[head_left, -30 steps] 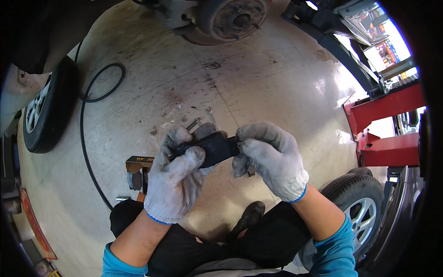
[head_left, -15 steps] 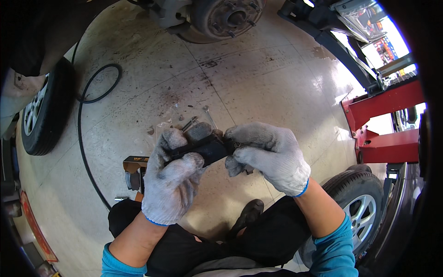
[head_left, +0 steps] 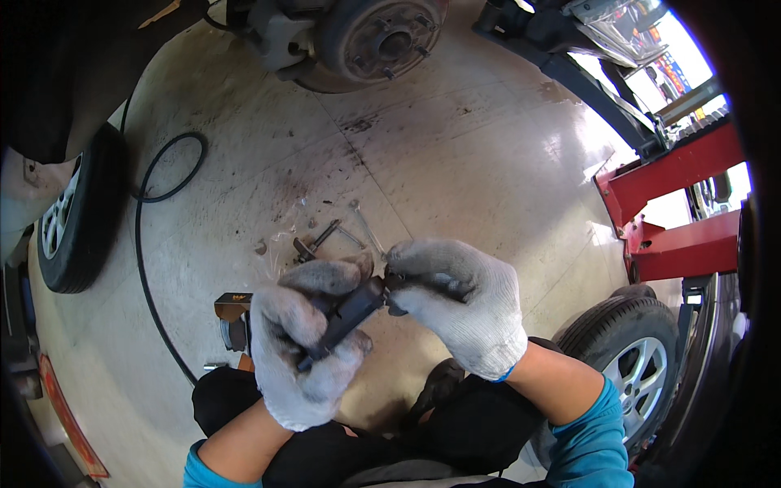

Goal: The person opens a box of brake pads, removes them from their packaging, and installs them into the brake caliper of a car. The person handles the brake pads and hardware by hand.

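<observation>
My left hand point(head_left: 297, 346), in a greyish-white knit glove, grips a black brake pad point(head_left: 348, 315) between thumb and fingers. The pad is tilted, its upper end toward the right. My right hand point(head_left: 468, 305), gloved alike, pinches a small dark piece point(head_left: 393, 285) at that end; its exact shape is mostly hidden by the fingers. Beyond my hands, a dark bolt-like metal part point(head_left: 325, 234) and a wrench point(head_left: 366, 228) lie on the floor. To the left of my left hand stands an open cardboard box point(head_left: 233, 307) with a dark grey part by it.
Ahead is a wheel hub with its brake disc point(head_left: 381, 45). A black hose point(head_left: 143, 268) curls across the floor at left. One wheel point(head_left: 85, 211) stands at far left, another point(head_left: 634, 358) lies at right. Red lift arms point(head_left: 679, 183) reach in from the right.
My left hand has turned the brake pad from nearly level to a steeper tilt, edge toward me. The right hand moved slightly down and left, still pinching at its end. The view shifted a little.
</observation>
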`<state>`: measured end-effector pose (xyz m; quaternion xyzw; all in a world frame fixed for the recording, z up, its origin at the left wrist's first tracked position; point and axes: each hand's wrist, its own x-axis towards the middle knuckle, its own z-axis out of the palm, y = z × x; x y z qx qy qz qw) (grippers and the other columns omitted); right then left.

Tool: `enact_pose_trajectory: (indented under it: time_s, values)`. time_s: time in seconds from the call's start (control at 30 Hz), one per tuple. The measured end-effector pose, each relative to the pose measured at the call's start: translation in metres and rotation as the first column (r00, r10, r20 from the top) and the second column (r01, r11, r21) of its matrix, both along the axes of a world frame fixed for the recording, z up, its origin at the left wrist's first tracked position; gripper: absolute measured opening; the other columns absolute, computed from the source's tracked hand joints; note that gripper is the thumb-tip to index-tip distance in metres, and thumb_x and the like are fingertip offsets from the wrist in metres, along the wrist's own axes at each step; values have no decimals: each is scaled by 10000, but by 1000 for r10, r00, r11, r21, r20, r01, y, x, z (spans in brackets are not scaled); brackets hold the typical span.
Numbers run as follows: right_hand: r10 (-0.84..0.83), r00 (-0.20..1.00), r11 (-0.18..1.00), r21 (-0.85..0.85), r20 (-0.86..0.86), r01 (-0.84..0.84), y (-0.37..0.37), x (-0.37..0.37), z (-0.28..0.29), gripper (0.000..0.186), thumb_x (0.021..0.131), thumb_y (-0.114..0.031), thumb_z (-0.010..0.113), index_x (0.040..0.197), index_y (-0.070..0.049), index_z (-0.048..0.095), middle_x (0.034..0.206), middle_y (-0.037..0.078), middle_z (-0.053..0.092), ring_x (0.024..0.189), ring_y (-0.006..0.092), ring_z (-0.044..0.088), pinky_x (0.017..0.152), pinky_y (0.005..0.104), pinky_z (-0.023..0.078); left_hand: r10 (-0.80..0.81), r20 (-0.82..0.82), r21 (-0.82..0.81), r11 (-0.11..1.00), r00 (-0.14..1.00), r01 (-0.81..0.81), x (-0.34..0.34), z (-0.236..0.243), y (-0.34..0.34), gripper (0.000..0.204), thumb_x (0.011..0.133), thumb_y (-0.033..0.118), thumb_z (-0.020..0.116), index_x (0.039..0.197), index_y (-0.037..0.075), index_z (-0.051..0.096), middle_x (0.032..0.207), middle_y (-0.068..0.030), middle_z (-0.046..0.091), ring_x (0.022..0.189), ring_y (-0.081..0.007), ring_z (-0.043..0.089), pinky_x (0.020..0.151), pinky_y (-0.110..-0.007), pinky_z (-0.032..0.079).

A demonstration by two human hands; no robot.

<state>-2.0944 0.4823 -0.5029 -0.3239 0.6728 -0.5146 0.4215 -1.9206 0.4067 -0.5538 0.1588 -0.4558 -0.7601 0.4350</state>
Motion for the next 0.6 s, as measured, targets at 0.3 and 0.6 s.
enact_pose_trajectory:
  time_s: [0.3, 0.6]
  values:
    - [65, 971, 995, -55, -231, -80, 4, -6, 14, 265, 787, 84, 665, 1048, 48, 694, 1027, 115, 724, 946, 157, 682, 886, 311, 552, 107, 57, -562, 825, 993, -56, -3, 4, 0, 441, 754, -53, 831, 982, 168, 524, 1230, -145, 492, 1185, -358, 597, 906, -451, 594]
    - [30, 832, 943, -259, -554, -207, 9, -14, 13, 265, 760, -8, 740, 1021, -43, 712, 974, 127, 736, 863, 276, 738, 769, 342, 591, 54, 122, -560, 828, 991, 24, -6, 16, -3, 377, 689, -47, 834, 616, 131, 510, 1025, -191, 640, 917, -338, 722, 840, -433, 590]
